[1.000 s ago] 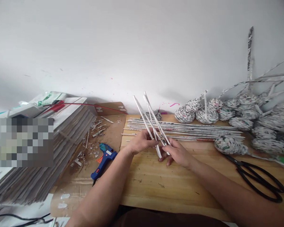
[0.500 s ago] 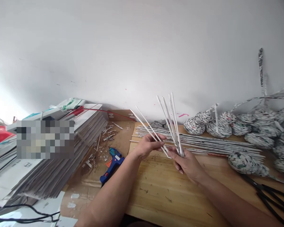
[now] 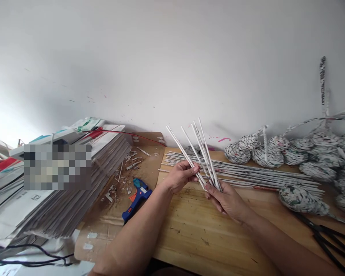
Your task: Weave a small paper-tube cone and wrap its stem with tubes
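Several thin white rolled paper sticks [image 3: 203,147] fan upward above the wooden table, their lower ends gathered in my right hand [image 3: 225,199]. That hand is closed, thumb pressed over the bundle. My left hand [image 3: 182,177] pinches sticks on the left side of the fan between thumb and fingers. Their lower tips meet the bundle by my right thumb. Behind both hands, a row of longer paper sticks [image 3: 255,174] lies across the table.
Woven paper pear-shaped pieces [image 3: 267,151] crowd the back right, with one [image 3: 301,199] nearer. Black scissors [image 3: 324,234] lie at the right edge. A blue glue gun [image 3: 137,199] rests on cardboard among paper scraps. Stacked paper [image 3: 83,191] stands at left, with cables [image 3: 31,262] below.
The sticks in my left hand have swung closer to the others, narrowing the fan. My left fingers now pinch lower and tighter. The view has shifted slightly.
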